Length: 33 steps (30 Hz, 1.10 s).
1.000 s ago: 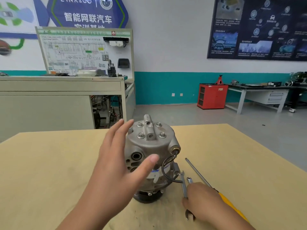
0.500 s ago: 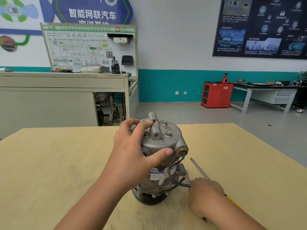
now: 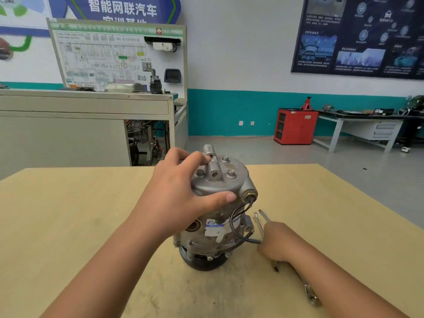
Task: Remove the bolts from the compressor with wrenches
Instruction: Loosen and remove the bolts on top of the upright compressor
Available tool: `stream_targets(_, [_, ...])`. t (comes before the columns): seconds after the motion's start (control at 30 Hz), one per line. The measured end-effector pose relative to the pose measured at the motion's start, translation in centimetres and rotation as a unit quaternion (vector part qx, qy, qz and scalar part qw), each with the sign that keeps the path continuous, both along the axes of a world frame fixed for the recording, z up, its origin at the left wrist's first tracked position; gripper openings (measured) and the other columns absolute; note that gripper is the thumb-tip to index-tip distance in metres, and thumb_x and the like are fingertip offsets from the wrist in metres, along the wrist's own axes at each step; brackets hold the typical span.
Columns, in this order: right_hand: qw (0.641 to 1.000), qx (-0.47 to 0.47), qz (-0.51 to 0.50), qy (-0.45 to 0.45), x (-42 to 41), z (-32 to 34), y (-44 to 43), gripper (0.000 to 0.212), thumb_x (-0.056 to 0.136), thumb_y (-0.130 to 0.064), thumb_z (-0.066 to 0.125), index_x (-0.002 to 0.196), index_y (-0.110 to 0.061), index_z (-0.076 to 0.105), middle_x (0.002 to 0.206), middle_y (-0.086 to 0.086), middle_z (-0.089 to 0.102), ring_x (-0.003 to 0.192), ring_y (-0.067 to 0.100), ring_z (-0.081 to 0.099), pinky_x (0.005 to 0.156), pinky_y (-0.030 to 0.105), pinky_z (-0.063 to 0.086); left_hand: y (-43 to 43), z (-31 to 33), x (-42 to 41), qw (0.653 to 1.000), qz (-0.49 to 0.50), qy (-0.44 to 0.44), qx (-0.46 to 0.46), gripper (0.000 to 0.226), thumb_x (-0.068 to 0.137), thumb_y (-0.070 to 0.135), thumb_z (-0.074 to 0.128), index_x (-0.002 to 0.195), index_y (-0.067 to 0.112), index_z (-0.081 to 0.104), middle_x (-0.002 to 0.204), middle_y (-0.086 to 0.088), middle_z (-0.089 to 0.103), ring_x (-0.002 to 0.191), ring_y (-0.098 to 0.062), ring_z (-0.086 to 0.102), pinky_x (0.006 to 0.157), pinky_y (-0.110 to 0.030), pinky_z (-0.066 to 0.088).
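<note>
A pale yellow wooden tabletop (image 3: 68,214) filled the foreground. Behind it stood a long grey metal cabinet (image 3: 68,125) bearing a white wiring-diagram training board (image 3: 114,58). Along the teal-banded white wall (image 3: 229,111) sat a small red metal cabinet (image 3: 296,126), just beside a grey workbench with drawers (image 3: 367,128), under a dark blue poster (image 3: 358,35).

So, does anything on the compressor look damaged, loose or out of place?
Nothing looks damaged. Only the black cable at the side of the compressor hangs in a loose loop, its end free beside the right hand.
</note>
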State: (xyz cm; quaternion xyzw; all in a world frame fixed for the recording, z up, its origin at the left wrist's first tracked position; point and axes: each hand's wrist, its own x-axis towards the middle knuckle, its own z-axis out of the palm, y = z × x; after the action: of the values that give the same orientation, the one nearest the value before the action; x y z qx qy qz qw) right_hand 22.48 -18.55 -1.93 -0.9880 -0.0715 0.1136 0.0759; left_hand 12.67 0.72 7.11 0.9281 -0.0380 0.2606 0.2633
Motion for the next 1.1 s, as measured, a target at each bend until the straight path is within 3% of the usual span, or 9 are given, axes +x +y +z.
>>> stream_targets(0.13, [0.935,0.348,-0.042,0.058,-0.1,3.5,-2.0,0.014,0.082,-0.004,0.05,0.069,-0.005,0.055,0.051,0.002,0.052,0.036,0.009,0.041,0.036,0.016,0.026,0.3,0.5,-0.1,0.999,0.003,0.021,0.042,0.08,0.051,0.088,0.04,0.119,0.046,0.045,0.111,0.017,0.033,0.104,-0.009,0.043,0.084,-0.028,0.046])
stream_targets(0.27, [0.824,0.564,0.032,-0.047,-1.5,9.4,-2.6,0.011,0.09,-0.001,0.05,0.088,-0.005,0.059,0.063,0.004,0.062,0.039,0.005,0.039,0.037,0.016,0.03,0.5,0.7,0.0,0.999,-0.01,0.012,0.034,0.073,0.058,0.088,0.024,0.116,0.048,0.045,0.115,0.021,0.034,0.101,-0.005,0.045,0.078,-0.024,0.039])
stream_targets(0.37, [0.722,0.663,0.134,-0.146,-2.8,12.4,-1.5,0.004,0.09,-0.008,0.053,0.089,-0.011,0.056,0.064,0.001,0.066,0.05,0.009,0.051,0.044,0.018,0.04,0.7,0.9,0.2,0.999,-0.029,0.013,0.021,0.063,0.058,0.087,0.03,0.107,0.05,0.043,0.118,0.026,0.034,0.106,0.0,0.044,0.082,-0.022,0.038])
stream_targets(0.47, [0.655,0.702,0.205,-0.187,-3.8,13.3,0.2,0.016,0.079,-0.024,0.055,0.091,-0.013,0.052,0.069,0.001,0.071,0.063,0.013,0.063,0.054,0.02,0.049,0.7,1.0,0.4,0.999,-0.043,0.024,0.022,0.061,0.054,0.087,0.039,0.103,0.05,0.04,0.117,0.03,0.039,0.107,0.003,0.043,0.083,-0.02,0.039])
stream_targets(0.63, [0.687,0.661,0.217,-0.208,-2.6,11.7,2.4,0.01,0.09,-0.012,0.052,0.093,-0.02,0.047,0.074,-0.002,0.073,0.07,0.012,0.068,0.058,0.02,0.051,0.9,1.2,0.5,0.998,-0.045,0.025,0.027,0.065,0.046,0.093,0.037,0.095,0.05,0.039,0.11,0.037,0.042,0.101,0.008,0.045,0.081,-0.019,0.042])
stream_targets(0.73, [0.685,0.66,0.23,-0.203,-1.9,11.7,2.8,0.007,0.09,-0.019,0.05,0.095,-0.023,0.051,0.07,0.0,0.071,0.064,0.012,0.065,0.054,0.02,0.048,0.9,1.0,0.6,0.999,-0.042,0.022,0.019,0.066,0.047,0.093,0.038,0.098,0.051,0.037,0.11,0.038,0.041,0.101,0.012,0.044,0.08,-0.015,0.042])
stream_targets(0.87, [0.665,0.681,0.226,-0.205,-1.5,12.0,2.6,0.057,0.076,-0.03,0.058,0.127,-0.043,0.037,0.071,0.005,0.07,0.053,0.008,0.056,0.046,0.018,0.043,0.8,0.9,0.5,0.999,-0.041,0.022,0.0,0.069,0.043,0.096,0.036,0.1,0.056,0.034,0.112,0.041,0.037,0.102,0.011,0.044,0.08,-0.018,0.043])
stream_targets(0.97, [0.612,0.757,0.198,-0.114,-1.4,12.0,2.5,0.031,0.078,-0.023,0.056,0.109,-0.024,0.056,0.074,0.005,0.071,0.055,0.011,0.061,0.047,0.018,0.047,0.8,0.8,0.5,0.999,-0.035,0.019,0.006,0.067,0.045,0.096,0.037,0.099,0.057,0.033,0.112,0.041,0.036,0.102,0.012,0.043,0.08,-0.016,0.042])
stream_targets(1.1, [0.512,0.836,0.182,0.074,-0.6,12.1,1.9,0.022,0.087,-0.017,0.044,0.098,-0.009,0.061,0.098,0.007,0.074,0.091,0.019,0.071,0.058,0.018,0.053,0.7,0.8,0.5,0.999,-0.033,0.01,0.009,0.062,0.048,0.091,0.039,0.097,0.054,0.036,0.111,0.038,0.041,0.103,0.012,0.043,0.08,-0.015,0.041])
